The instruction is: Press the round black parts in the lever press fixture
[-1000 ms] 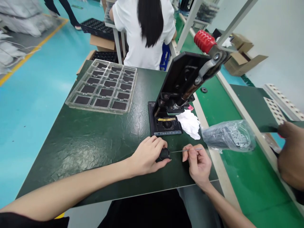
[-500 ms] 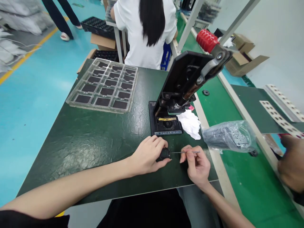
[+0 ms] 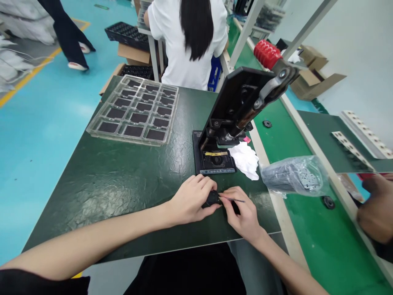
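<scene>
The left hand (image 3: 190, 198) lies on the green mat (image 3: 107, 180) near the front edge, fingers curled down on the small black part (image 3: 212, 198), so the part is pressed to the mat and only its right end shows. The right hand (image 3: 242, 213) pinches the thin metal pin (image 3: 236, 200) btw. thumb and forefinger; the pin's tip is at the open end of the part, and the two hands nearly touch. I think this step goes well if the part is held flat w/o rolling, the pin stays level and in line w/ the opening, and the pinch sits close to the tip so the pin does not bend; whether the tip is already inside I cannot tell, it is too small. Just behind the hands stands the lever press (image 3: 236, 106) w/ a red handle (image 3: 266, 53), its base very near, so there is little room to lift the hands. A white cloth (image 3: 245, 159) lies beside the base, and a plastic bag (image 3: 291, 175) of parts lies at the mat's right edge, on the pin's side. Far left is a clear tray (image 3: 135, 110) w/ dark inserts. On the green belt (image 3: 307, 229) lies a black ring (image 3: 328, 201); a co-worker's hand (image 3: 376, 213) is at the right border.
</scene>
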The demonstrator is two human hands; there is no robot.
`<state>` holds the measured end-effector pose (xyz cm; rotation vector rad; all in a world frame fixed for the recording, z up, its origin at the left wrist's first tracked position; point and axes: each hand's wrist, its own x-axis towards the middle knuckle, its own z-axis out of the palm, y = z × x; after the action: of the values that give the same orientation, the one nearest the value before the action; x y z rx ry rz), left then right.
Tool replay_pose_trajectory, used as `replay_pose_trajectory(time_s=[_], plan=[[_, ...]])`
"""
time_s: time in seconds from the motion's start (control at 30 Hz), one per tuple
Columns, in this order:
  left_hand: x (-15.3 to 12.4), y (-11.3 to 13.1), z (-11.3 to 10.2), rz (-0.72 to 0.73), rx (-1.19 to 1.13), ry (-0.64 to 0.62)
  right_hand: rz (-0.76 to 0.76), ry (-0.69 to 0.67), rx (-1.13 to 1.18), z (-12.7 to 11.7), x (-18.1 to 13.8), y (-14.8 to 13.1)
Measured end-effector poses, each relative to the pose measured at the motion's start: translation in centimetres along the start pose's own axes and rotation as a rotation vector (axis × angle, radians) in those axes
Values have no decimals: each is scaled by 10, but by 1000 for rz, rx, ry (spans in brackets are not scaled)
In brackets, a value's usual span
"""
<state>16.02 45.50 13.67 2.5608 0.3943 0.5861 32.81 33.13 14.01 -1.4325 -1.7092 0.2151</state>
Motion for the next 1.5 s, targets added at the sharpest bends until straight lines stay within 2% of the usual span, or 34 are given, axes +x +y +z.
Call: replay_pose_trajectory(time_s=[0.3, 0.4, 0.43, 0.53, 0.57, 0.6, 0.67, 0.77, 0.83, 0.97, 1.03, 1.2, 1.27, 1.37, 1.5], plan=[[0, 0, 2, -8, -47, -17, 7, 2, -95, 9, 3, -4], [1, -1, 3, 11, -70, -8, 51, -12, -61, 9, 6, -1], [1, -2, 3, 12, -70, -5, 98, 29, -35, 7, 6, 1], [0, -1, 3, 2, -5, 7, 292, 373, 31, -3, 2, 6], [-1, -1, 3, -2, 30, 16, 338, 469, 44, -7, -2, 7], [-1, 0, 3, -6, 60, 26, 356, 510, 53, -12, -6, 7], [-3, 1, 3, -29, 79, 52, 324, 442, 55, -22, -18, 6], [-3, 0, -2, -99, -11, 79, 259, 357, 15, -36, -38, 3], [1, -4, -12, -98, -105, 17, 270, 385, 7, -42, -47, 3], [13, -11, -37, 56, -265, -325, 333, 390, 44, -47, -53, 11], [15, -11, -43, 50, -281, -368, 328, 339, 54, -47, -50, 14], [6, -5, -46, -47, -203, -241, 207, 286, -16, -44, -45, 12], [9, -6, -46, -64, -149, -110, 149, 282, -42, -42, -45, 9], [28, -12, -44, -129, -45, 136, 94, 222, -61, -39, -47, 8], [58, -24, -31, -185, 95, 301, 94, 140, -72, -38, -50, 11]])
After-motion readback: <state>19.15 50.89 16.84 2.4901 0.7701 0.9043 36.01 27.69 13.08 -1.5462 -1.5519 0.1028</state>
